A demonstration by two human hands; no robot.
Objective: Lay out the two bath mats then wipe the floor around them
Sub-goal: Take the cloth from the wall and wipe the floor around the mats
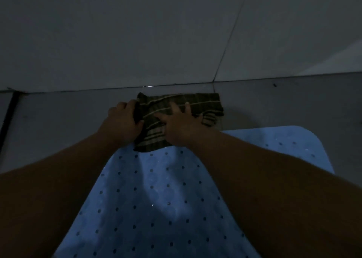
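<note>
Two hands are set on a striped cloth (176,116) at mid-frame: the left hand (125,120) grips its left edge with curled fingers, while the right hand (180,124) is pressed flat on it with fingers spread. The cloth is bunched on the floor (58,116) just below the wall (117,32), its near end overlapping the far edge of a blue mat (156,199) that fills the lower centre. A second blue mat (284,146) is seen at right, partly tucked under or beside the first; which cannot be told.

If the cloth is dragged back, the mat edge could be caught and shifted or lifted. The dim light could let damp patches be missed. The wall blocks any forward stroke, and the corner at upper left is narrow.
</note>
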